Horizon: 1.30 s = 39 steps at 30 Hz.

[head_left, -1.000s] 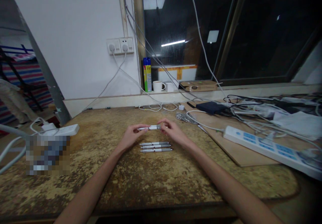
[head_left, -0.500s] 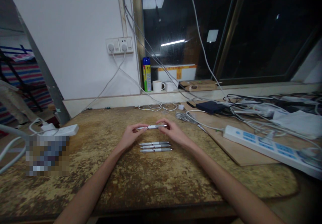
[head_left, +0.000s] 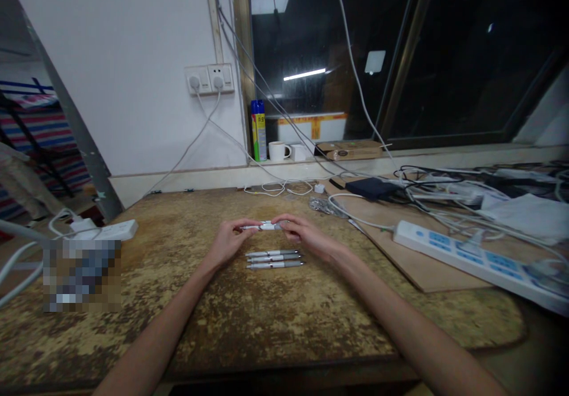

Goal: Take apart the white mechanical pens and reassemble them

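Observation:
A white and grey pen [head_left: 268, 226] lies crosswise between my two hands, above the worn tabletop. My left hand [head_left: 230, 240] pinches its left end between thumb and fingers. On its grey right end, my right hand [head_left: 299, 232] is closed, with the fingers covering part of the barrel. Just nearer to me, several similar pens [head_left: 274, 259] rest side by side on the wood, their grey ends to the right.
A white power strip [head_left: 471, 262] sits on a brown board [head_left: 400, 254] at right, beside tangled cables [head_left: 427, 188]. Another white socket block [head_left: 120, 230] is at left. A mug [head_left: 278, 151] and spray can [head_left: 258, 130] stand on the sill. At far left is a person's leg [head_left: 29, 182].
My right hand has shifted slightly left along the pen, covering more of its grey end. The left hand keeps its grip, and the pens on the table stay put.

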{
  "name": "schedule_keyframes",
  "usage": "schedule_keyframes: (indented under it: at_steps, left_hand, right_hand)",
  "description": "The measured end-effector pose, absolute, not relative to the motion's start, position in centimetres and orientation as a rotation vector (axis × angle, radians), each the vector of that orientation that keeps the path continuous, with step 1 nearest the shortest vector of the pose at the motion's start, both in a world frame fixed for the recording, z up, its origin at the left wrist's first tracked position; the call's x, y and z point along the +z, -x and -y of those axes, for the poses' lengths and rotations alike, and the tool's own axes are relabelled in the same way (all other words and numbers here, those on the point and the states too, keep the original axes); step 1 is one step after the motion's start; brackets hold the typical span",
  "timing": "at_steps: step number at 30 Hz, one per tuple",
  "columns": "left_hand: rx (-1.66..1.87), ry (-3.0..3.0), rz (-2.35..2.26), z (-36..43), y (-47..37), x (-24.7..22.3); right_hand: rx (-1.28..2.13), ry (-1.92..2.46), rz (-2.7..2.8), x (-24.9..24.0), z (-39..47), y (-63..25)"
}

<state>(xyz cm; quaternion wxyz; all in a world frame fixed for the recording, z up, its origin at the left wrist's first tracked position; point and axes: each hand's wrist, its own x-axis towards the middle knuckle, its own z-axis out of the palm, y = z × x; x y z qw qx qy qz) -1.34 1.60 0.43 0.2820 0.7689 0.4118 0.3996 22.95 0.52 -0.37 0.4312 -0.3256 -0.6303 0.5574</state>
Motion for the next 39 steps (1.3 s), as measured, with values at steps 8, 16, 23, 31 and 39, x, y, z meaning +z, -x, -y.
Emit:
schedule_keyframes:
  at_steps: [8,16,23,31,39]
  left_hand:
    - [1.225,-1.58,-1.051,-1.8,0.9,0.5]
    - [1.194,-1.451,-0.938,-1.1,0.2,0.7]
    - [0.971,-1.662,-0.93,0.2,-1.0,0.9]
    - [1.094,-1.603,-0.898,-0.8,-0.8,0.5]
    - [1.256,-1.529,-1.014,-2.7,1.0,-0.4]
  right_hand:
    - [1.588,0.678,1.555,-0.5,0.1,-22.4]
    - [1.16,0.807,1.628,0.3,0.5,-21.3]
    - [1.035,0.723,1.597,0.6,0.4,-20.7]
    - [1.175,0.631,1.208,1.0,0.3,-21.0]
    - [1.427,0.427,0.875,2.1,-0.2,-22.8]
